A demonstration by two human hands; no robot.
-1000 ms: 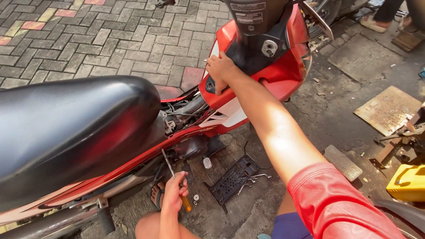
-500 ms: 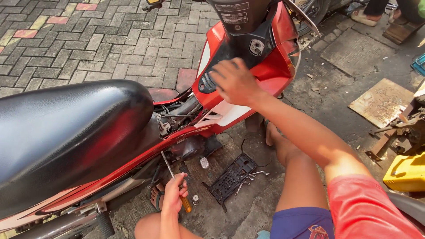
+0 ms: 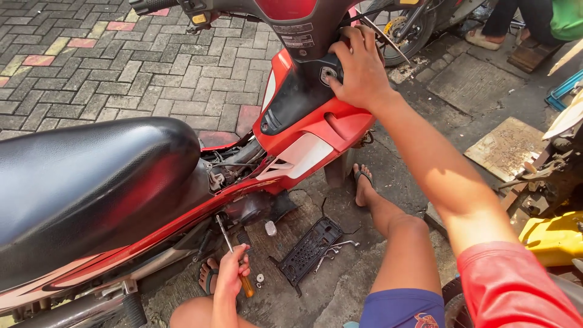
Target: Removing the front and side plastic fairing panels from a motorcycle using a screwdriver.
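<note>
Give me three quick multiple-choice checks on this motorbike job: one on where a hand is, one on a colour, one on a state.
1. Where does the right hand rest?
A. On the black seat
B. On the panel below the handlebar, by the ignition lock
C. On the ground

2. What colour is the handle of the screwdriver in the left hand?
A. Orange
B. Blue
C. Green

3. How is the black grid-patterned plate?
A. Fitted on the motorbike
B. Held in a hand
C. Lying loose on the ground beside the motorbike

Answers: 1 B, the fingers lie on the dark panel next to the round lock. 2 A, orange shows below the fist. 3 C, it lies flat on the concrete with small metal parts next to it.
</note>
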